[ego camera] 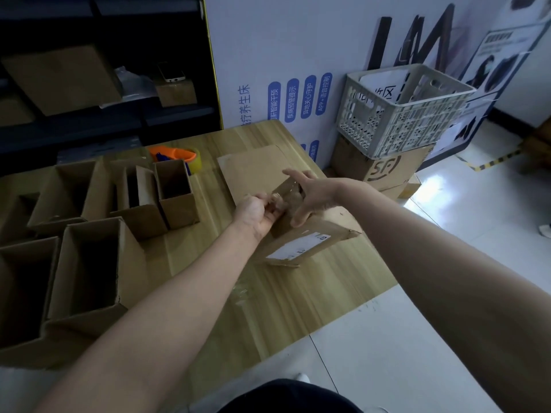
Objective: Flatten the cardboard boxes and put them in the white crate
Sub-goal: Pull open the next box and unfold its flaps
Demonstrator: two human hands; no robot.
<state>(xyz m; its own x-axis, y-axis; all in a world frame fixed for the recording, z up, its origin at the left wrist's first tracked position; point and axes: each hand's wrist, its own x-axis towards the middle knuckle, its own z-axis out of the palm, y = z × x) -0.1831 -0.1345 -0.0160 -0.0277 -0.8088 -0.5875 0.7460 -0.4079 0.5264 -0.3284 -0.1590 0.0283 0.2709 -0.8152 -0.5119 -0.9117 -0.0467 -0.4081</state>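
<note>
A brown cardboard box (pixel 310 236) with a white shipping label lies tilted on the wooden table (pixel 268 308), right of centre. My left hand (pixel 256 213) pinches a strip of clear tape at the box's near-left top edge. My right hand (pixel 310 195) rests spread on the box top, fingers straight. A flattened cardboard sheet (pixel 253 171) lies on the table just behind the box. The white crate (pixel 399 114) stands at the back right on a stack of brown boxes (pixel 384 171), and holds white sheets.
Several open upright cardboard boxes (pixel 89 263) crowd the table's left half. An orange tape dispenser (pixel 179 156) lies behind them. Dark shelving (pixel 104 84) with more boxes stands at the back left. White tiled floor (pixel 417 338) lies to the right.
</note>
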